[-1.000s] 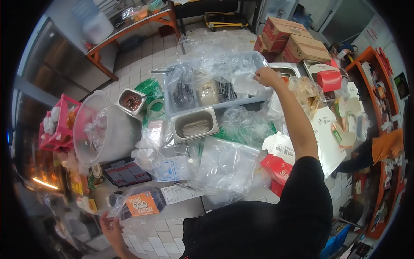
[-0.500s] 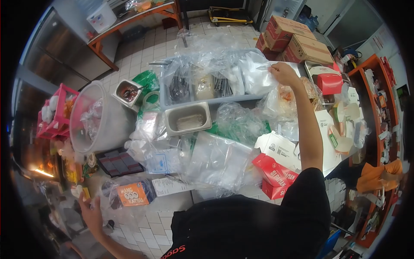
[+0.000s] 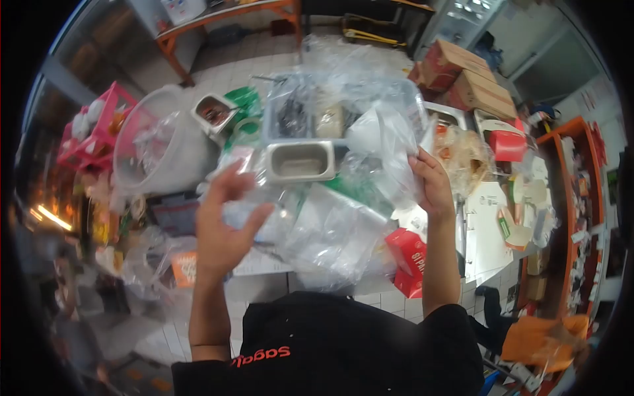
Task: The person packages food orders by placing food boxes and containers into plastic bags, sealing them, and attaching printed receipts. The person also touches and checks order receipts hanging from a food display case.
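My right hand (image 3: 430,178) pinches a white, translucent plastic bag (image 3: 386,148), which hangs in front of the grey-blue bin (image 3: 274,132). Raised over the left part of the table, my left hand (image 3: 231,221) has its fingers apart and nothing in them; it is a little blurred. Between the two hands stands a steel container (image 3: 300,162). Clear plastic bags (image 3: 337,241) lie below it. An orange-labelled package (image 3: 185,269) in clear plastic is partly hidden by my left forearm. A red carton (image 3: 408,261) lies beside my right forearm.
A large translucent tub (image 3: 155,142) and a pink basket (image 3: 96,135) stand at the left, near a steel pan of red sauce (image 3: 214,113). Cardboard boxes (image 3: 479,92) are stacked at the back right. Orange shelves (image 3: 561,198) line the right side. White cartons (image 3: 489,231) lie on the right.
My right hand has drawn the white bag out of the bin and toward me. My left hand has moved up and right, from beside the orange-labelled package to over the table.
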Motion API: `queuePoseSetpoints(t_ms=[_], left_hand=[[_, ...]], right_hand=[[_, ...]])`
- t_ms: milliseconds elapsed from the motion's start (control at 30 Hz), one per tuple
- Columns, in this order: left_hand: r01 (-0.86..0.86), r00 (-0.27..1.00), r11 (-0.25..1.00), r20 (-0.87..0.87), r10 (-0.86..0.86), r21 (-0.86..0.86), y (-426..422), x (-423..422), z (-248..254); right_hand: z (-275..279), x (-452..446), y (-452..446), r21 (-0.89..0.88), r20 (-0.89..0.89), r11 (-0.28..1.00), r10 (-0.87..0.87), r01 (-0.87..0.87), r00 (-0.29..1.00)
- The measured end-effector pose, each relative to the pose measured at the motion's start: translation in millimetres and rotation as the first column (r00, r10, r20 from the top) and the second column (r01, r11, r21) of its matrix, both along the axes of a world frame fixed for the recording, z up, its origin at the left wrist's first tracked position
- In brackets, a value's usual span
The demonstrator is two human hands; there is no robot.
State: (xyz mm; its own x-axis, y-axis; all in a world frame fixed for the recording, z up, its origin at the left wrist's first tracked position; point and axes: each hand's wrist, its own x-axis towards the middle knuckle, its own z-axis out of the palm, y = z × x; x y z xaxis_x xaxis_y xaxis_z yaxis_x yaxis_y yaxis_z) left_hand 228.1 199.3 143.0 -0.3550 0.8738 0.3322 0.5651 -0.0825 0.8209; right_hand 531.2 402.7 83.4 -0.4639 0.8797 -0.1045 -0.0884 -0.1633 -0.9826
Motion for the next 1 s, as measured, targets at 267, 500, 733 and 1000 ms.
queuePoseSetpoints(t_ms=[267,500,733,1000], left_hand=[[-0.624,0.459,0.778,-0.771,0.440,0.073,-199.2,-146.8,16.6],[-0.644,0.764,0.725,-0.154,0.627,-0.243,-251.0,-216.8,-75.7],[-0.365,0.770,0.927,0.535,0.349,-0.080,-283.6,-243.7,-48.4],[-0.288,0.578,0.957,0.800,0.159,0.018,-326.9,-276.4,-64.5]], right_hand=[[-30.3,89.3,61.5,0.762,0.419,0.590,-0.763,0.266,0.493],[28.2,-265.7,-230.3,0.898,0.404,0.123,0.142,-0.422,0.903],[-143.4,-491.6,-387.6,0.490,0.848,-0.218,0.341,-0.844,0.405],[-157.8,-490.8,-393.2,0.617,0.759,-0.149,0.373,-0.772,0.534]])
